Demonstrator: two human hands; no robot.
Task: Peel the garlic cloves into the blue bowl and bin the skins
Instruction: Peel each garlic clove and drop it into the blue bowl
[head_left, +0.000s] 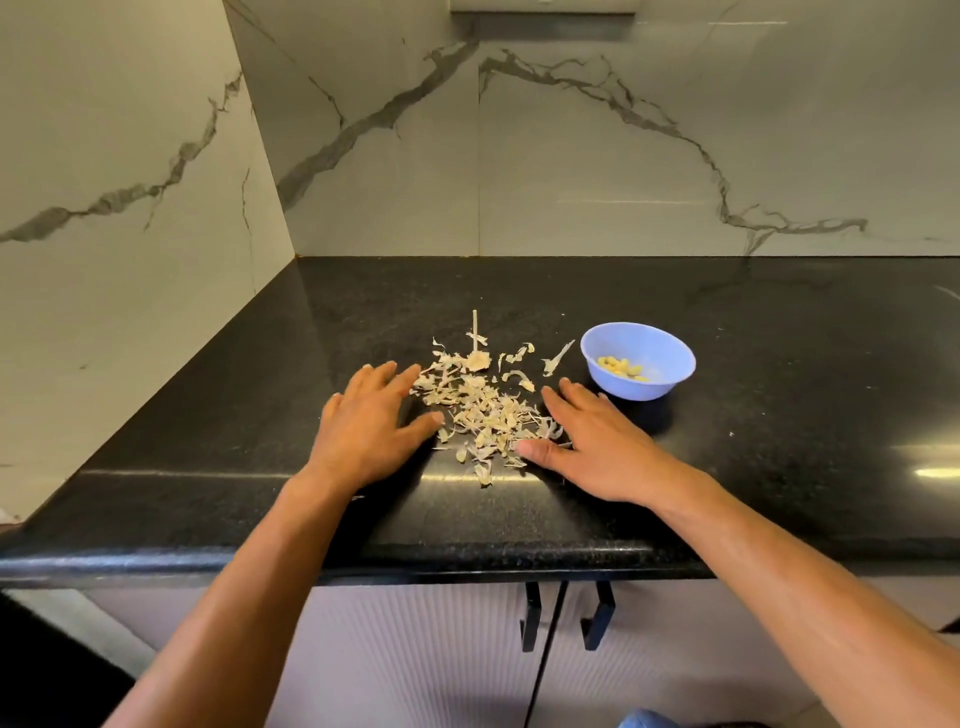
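Place: home kitchen
Signs: black granite countertop (727, 493), marble-veined wall tiles (623, 156), cabinet doors (415, 649) with black handles (597, 616) below

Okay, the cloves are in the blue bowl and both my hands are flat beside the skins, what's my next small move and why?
Probably sweep both hands inward to bunch the skins. The left hand and right hand lie open on either side of the scattered garlic skins, the peeled cloves already sit in the blue bowl, and no bin is in view.
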